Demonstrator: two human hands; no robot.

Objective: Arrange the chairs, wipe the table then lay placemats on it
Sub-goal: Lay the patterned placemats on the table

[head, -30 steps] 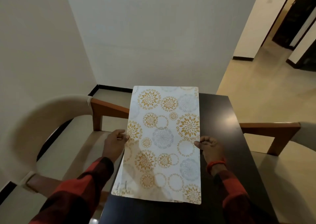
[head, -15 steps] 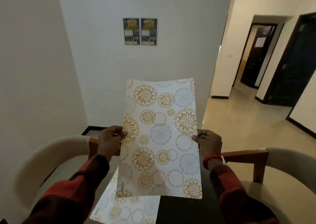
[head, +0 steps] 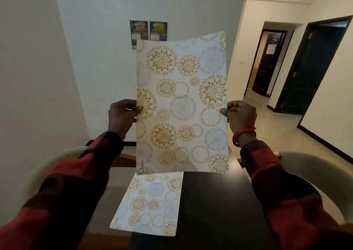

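Observation:
I hold a white placemat (head: 181, 104) with gold and grey flower circles up in the air, nearly upright in front of me. My left hand (head: 122, 116) pinches its left edge and my right hand (head: 238, 116) pinches its right edge. Below it a second placemat (head: 150, 204) of the same pattern lies flat on the left part of the dark table (head: 215, 207), its near left corner hanging over the table's edge.
A cream chair with wooden arms (head: 47, 171) stands at the table's left, another chair (head: 313, 175) at its right. A white wall with two posters (head: 149, 31) is straight ahead. A corridor with dark doorways (head: 309, 66) opens to the right.
Both hands have lifted the top placemat off the table to chest height. The second placemat beneath it has come into view on the table.

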